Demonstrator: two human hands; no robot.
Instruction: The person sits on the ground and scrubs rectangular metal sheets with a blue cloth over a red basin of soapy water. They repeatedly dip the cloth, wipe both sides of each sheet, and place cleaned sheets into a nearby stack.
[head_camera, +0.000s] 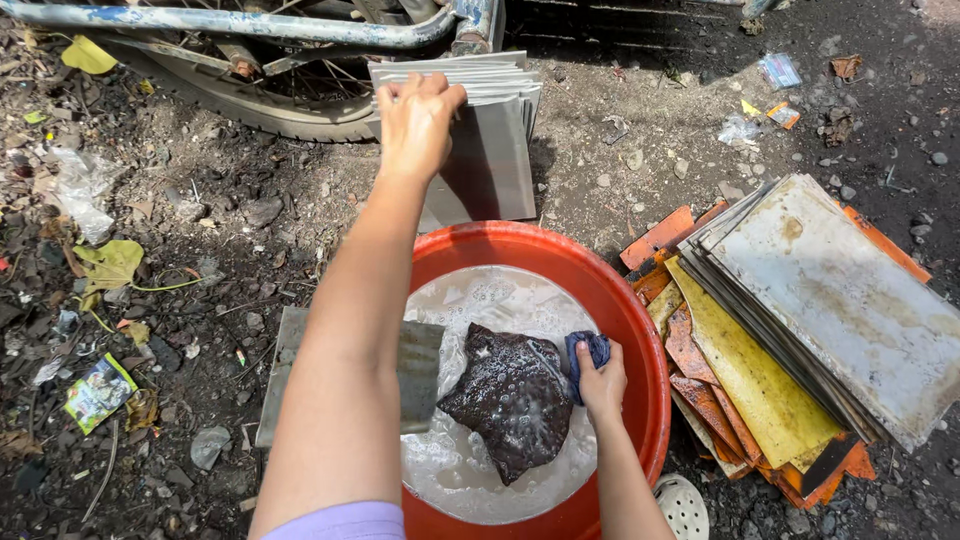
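Dirt ground (640, 150), littered with stones, dry leaves and scraps, fills the view. At 12 to 11 o'clock stands a bicycle wheel (250, 100) with a chipped blue frame tube (220, 22) across it. At 3 o'clock lies a slanted stack of stained metal sheets (840, 300), grey and rust-streaked on top, resting on orange and yellow sheets (740, 390) that fan out beneath it toward 5 o'clock.

At 6 o'clock sits a round red plastic tub (640, 330) holding soapy water (480, 300). A dark, wet, foam-speckled cloth (515, 400) lies in the water at the tub's centre. A grey sheet (415, 370) leans over the tub's rim at 9 o'clock, partly hidden by the left forearm.

At 12 o'clock, just beyond the tub, a stack of clean grey metal sheets (495, 150) stands on edge, leaning against the wheel. The left hand (418, 125) reaches out to it, fingers curled over the top edges of the front sheets and thumb at the front, pinching them.

The right hand (602, 380), at the tub's 4 o'clock side, is closed tight around a small blue rag (585, 352), touching the dark cloth's right edge. A white perforated sandal (684, 505) shows just outside the tub at 5 o'clock. A small printed wrapper (98, 392) lies at 8 o'clock.
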